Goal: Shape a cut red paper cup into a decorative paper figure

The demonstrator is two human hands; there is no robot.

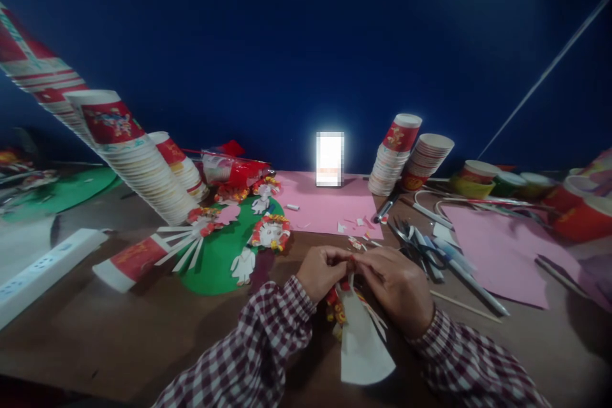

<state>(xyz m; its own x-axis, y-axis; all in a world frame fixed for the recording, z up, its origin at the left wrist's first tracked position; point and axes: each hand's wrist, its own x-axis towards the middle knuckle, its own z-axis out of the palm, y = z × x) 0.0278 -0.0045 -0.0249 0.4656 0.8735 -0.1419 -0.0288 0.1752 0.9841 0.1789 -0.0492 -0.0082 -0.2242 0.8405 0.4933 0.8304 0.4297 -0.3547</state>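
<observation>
My left hand [319, 273] and my right hand [399, 290] meet at the front middle of the table, with thumbs and fingers closed in a pinch. Between them is a cut paper cup [366, 347]. Its wide white panel hangs down toward me, with narrow strips beside it. Red and yellow curled strips [336, 312] show under my left hand. The fingertips hide the exact spot being pinched. Left of my hands, a curled paper ring [270, 233] and a white paper figure cutout [243, 266] lie by a green round sheet [205, 271].
Tall paper cup stacks [143, 172] lean at the left, near a power strip [45, 274]. A lit phone [329, 159] stands behind pink paper [329, 204] with scraps. Scissors [406, 236], pens [471, 277] and a wooden stick [466, 306] lie right of my hands.
</observation>
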